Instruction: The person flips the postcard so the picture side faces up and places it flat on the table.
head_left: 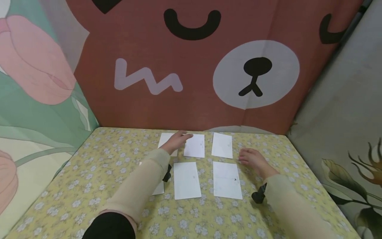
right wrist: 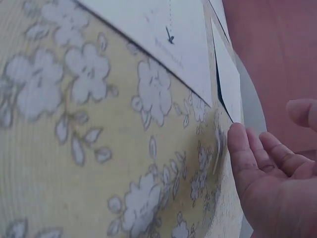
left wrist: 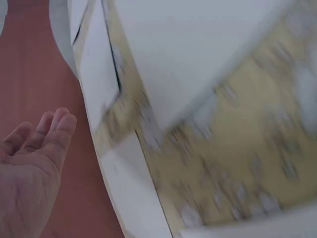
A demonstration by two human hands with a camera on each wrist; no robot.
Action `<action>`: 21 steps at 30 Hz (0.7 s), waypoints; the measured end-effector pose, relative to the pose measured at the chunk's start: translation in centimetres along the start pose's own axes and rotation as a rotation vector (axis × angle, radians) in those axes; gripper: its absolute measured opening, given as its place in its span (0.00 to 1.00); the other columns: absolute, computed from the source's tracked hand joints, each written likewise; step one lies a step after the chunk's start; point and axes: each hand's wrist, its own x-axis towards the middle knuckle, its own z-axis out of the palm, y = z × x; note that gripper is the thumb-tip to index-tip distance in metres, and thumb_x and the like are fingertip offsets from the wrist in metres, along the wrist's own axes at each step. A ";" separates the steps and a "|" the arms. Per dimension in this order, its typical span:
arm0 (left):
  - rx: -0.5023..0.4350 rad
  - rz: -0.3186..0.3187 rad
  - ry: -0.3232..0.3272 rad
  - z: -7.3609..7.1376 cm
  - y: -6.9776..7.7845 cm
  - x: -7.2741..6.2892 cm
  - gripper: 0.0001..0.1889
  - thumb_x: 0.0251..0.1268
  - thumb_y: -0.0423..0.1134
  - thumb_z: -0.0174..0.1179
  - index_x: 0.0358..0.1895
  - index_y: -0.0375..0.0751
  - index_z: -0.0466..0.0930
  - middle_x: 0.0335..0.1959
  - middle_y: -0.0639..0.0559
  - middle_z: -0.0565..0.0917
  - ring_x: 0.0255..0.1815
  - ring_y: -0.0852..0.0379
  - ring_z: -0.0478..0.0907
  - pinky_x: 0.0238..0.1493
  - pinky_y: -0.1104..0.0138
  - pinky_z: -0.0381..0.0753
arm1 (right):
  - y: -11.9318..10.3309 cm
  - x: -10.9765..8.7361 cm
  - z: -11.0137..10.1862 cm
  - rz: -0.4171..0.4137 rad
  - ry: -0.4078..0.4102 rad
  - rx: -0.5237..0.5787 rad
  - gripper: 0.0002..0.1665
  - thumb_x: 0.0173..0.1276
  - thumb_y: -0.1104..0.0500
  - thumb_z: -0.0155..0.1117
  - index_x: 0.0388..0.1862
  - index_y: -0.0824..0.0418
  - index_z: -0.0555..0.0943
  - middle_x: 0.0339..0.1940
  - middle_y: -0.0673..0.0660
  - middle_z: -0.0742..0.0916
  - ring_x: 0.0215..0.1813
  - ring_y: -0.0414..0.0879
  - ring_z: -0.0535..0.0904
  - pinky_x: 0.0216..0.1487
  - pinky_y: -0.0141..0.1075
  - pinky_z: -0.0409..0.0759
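Note:
White paper cards lie on the table in two rows of three. Over the back row reaches my left hand (head_left: 176, 142), its fingers extended and holding nothing. It partly covers the back left card (head_left: 165, 138), and its fingertips overlap the top of the back middle card (head_left: 195, 147). My left sleeve hides much of the front left card (head_left: 159, 190). To the right of the back right card (head_left: 222, 146) hovers my right hand (head_left: 255, 160), fingers loosely bent and nothing in them. A small dark mark shows on the front right card (head_left: 227, 186); beside it lies the front middle card (head_left: 187, 181).
A yellow floral cloth (head_left: 98, 172) covers the table. Behind its far edge stands a brown backdrop (head_left: 197, 113) with a cartoon bear face. Printed fabric hangs close at the left (head_left: 38, 99) and a grey patterned curtain (head_left: 343, 116) at the right.

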 end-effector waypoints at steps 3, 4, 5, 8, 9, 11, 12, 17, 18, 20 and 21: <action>-0.037 0.013 0.000 1.1 0.7 0.5 0.37 0.78 0.54 0.56 0.78 0.33 0.60 0.74 0.36 0.68 0.70 0.39 0.72 0.70 0.50 0.70 | 0.0 0.3 0.2 0.000 0.010 -0.032 0.32 0.86 0.58 0.46 0.76 0.80 0.58 0.72 0.77 0.69 0.69 0.65 0.72 0.66 0.47 0.77; -0.048 0.020 -0.001 1.4 0.9 0.7 0.36 0.78 0.53 0.56 0.77 0.32 0.61 0.74 0.35 0.69 0.69 0.38 0.72 0.69 0.51 0.71 | 0.0 0.4 0.3 0.006 0.014 -0.033 0.31 0.86 0.58 0.47 0.75 0.80 0.59 0.70 0.77 0.70 0.68 0.64 0.73 0.65 0.46 0.77; -0.060 0.023 -0.003 1.8 1.1 0.9 0.36 0.78 0.52 0.57 0.77 0.31 0.61 0.73 0.35 0.70 0.69 0.38 0.73 0.69 0.52 0.72 | 0.0 0.5 0.3 0.010 0.015 -0.036 0.31 0.85 0.58 0.48 0.74 0.81 0.60 0.70 0.76 0.71 0.67 0.63 0.74 0.64 0.46 0.78; -0.085 0.023 -0.013 2.8 1.7 1.5 0.35 0.77 0.52 0.57 0.75 0.30 0.63 0.72 0.35 0.71 0.68 0.39 0.73 0.68 0.53 0.74 | -0.1 0.7 0.4 0.019 0.021 -0.040 0.31 0.85 0.59 0.48 0.74 0.81 0.60 0.67 0.76 0.73 0.63 0.60 0.77 0.62 0.44 0.79; -0.103 0.017 -0.021 3.1 1.9 1.6 0.35 0.77 0.52 0.58 0.75 0.31 0.64 0.72 0.36 0.72 0.69 0.39 0.73 0.68 0.53 0.73 | -0.1 0.8 0.4 0.024 0.024 -0.037 0.30 0.85 0.60 0.48 0.74 0.82 0.60 0.67 0.76 0.74 0.63 0.59 0.77 0.62 0.44 0.80; -0.132 -0.001 -0.033 3.6 2.1 2.0 0.34 0.77 0.52 0.58 0.75 0.32 0.64 0.72 0.37 0.71 0.69 0.39 0.72 0.69 0.53 0.72 | 0.0 1.0 0.4 0.031 0.027 -0.036 0.30 0.85 0.61 0.47 0.73 0.82 0.60 0.67 0.76 0.74 0.62 0.58 0.78 0.61 0.44 0.80; -0.153 -0.007 -0.039 3.8 2.2 2.2 0.34 0.77 0.51 0.59 0.75 0.32 0.64 0.72 0.37 0.71 0.70 0.39 0.72 0.69 0.53 0.72 | 0.0 1.1 0.4 0.036 0.028 -0.036 0.29 0.85 0.61 0.47 0.73 0.82 0.61 0.66 0.76 0.74 0.61 0.58 0.78 0.61 0.43 0.80; -0.175 -0.011 -0.041 5.0 1.7 3.4 0.32 0.77 0.45 0.60 0.73 0.27 0.65 0.71 0.34 0.72 0.68 0.38 0.73 0.68 0.53 0.74 | 0.1 1.7 0.6 0.053 0.023 -0.041 0.26 0.82 0.65 0.52 0.69 0.83 0.66 0.62 0.74 0.78 0.52 0.49 0.83 0.56 0.40 0.83; -0.166 -0.011 -0.040 5.3 1.6 3.6 0.31 0.77 0.44 0.60 0.73 0.27 0.65 0.70 0.34 0.72 0.67 0.39 0.74 0.67 0.54 0.74 | 0.1 1.9 0.7 0.055 0.027 -0.043 0.25 0.81 0.65 0.53 0.68 0.83 0.67 0.60 0.73 0.80 0.50 0.47 0.83 0.55 0.39 0.83; -0.158 -0.018 -0.036 6.0 1.5 3.8 0.31 0.77 0.43 0.60 0.73 0.27 0.65 0.69 0.34 0.73 0.66 0.40 0.75 0.66 0.55 0.76 | 0.0 2.0 0.9 0.052 0.027 -0.058 0.25 0.80 0.66 0.54 0.66 0.84 0.69 0.56 0.71 0.82 0.46 0.44 0.83 0.52 0.38 0.84; -0.169 -0.022 -0.037 6.3 1.4 3.8 0.31 0.77 0.43 0.60 0.74 0.27 0.65 0.69 0.34 0.73 0.66 0.40 0.75 0.66 0.56 0.76 | 0.0 2.1 1.0 0.048 0.027 -0.068 0.25 0.80 0.65 0.53 0.66 0.84 0.69 0.55 0.71 0.83 0.45 0.44 0.83 0.52 0.38 0.84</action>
